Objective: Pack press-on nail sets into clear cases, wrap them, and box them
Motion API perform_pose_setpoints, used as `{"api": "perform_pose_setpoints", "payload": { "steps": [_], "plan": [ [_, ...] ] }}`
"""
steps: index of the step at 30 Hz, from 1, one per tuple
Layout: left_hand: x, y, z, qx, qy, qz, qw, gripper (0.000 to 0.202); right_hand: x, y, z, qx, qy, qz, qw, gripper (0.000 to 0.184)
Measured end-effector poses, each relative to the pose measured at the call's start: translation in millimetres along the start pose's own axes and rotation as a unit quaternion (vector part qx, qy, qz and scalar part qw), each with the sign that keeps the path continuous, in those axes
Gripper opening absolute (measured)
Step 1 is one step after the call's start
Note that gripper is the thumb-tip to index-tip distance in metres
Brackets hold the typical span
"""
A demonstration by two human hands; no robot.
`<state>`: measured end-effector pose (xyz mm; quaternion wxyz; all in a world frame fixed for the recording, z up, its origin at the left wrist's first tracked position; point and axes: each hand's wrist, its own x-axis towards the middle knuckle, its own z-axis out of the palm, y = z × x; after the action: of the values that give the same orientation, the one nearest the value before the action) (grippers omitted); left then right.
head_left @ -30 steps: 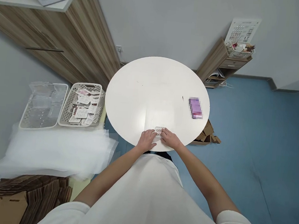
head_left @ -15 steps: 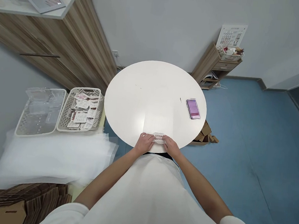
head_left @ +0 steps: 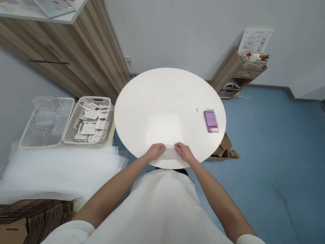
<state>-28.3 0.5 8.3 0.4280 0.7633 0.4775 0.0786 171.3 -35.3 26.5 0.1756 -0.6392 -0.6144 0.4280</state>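
Observation:
At the near edge of the round white table (head_left: 142, 97), both my hands meet on a thin white sheet (head_left: 170, 152). Its near end is folded into a band between my hands, and the rest of it lies flat on the table beyond them. My left hand (head_left: 155, 152) grips the left end of the fold with its fingers curled. My right hand (head_left: 184, 151) pinches the right end. The small clear box seen earlier is hidden under the fold.
A purple blurred item (head_left: 211, 120) lies at the table's right side. Left of the table stand a white basket of printed cards (head_left: 90, 120) and a tray of clear plastic boxes (head_left: 47, 120), above a pile of white sheets (head_left: 57, 169). Flattened cardboard (head_left: 21, 216) lies bottom left.
The small clear box with pinkish contents showed between my hands before. The white sheet is now folded over it and hides it. My hands have stayed at the table's near edge.

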Motion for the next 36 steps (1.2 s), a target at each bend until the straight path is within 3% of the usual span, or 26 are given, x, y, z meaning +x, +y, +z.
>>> {"api": "perform_pose_setpoints", "payload": {
  "steps": [5, 8, 12, 16, 19, 23, 28, 36],
  "plan": [
    [1, -12, 0.9, -0.058, -0.011, -0.082, 0.995, 0.036, 19, -2, 2, 0.019, -0.035, 0.014, 0.999, 0.017],
    [6, -12, -2.6, -0.082, 0.003, -0.084, 0.993, 0.037, 27, -4, -2, 0.023, -0.020, -0.021, 0.999, 0.018],
    [22, 1, -17.9, -0.060, 0.110, -0.011, 0.992, 0.030, 36, -9, -15, -0.012, 0.075, -0.113, 0.991, 0.020],
    [29, 18, -35.2, 0.047, 0.195, 0.106, 0.974, 0.027, 36, -13, -25, -0.060, 0.162, -0.220, 0.960, 0.025],
    [13, 17, -32.9, 0.124, 0.197, 0.163, 0.959, 0.025, 23, -5, -19, -0.098, 0.177, -0.284, 0.937, 0.026],
    [-25, 2, -6.0, 0.182, 0.140, 0.191, 0.954, 0.023, -7, 17, 8, -0.138, 0.114, -0.331, 0.927, 0.027],
    [-45, -7, 17.7, 0.137, 0.118, 0.135, 0.974, 0.024, -24, 26, 29, -0.108, 0.079, -0.277, 0.952, 0.027],
    [2, -2, -2.2, -0.022, 0.108, -0.018, 0.994, 0.031, 19, 3, 11, 0.028, 0.081, -0.048, 0.995, 0.024]
  ]
}}
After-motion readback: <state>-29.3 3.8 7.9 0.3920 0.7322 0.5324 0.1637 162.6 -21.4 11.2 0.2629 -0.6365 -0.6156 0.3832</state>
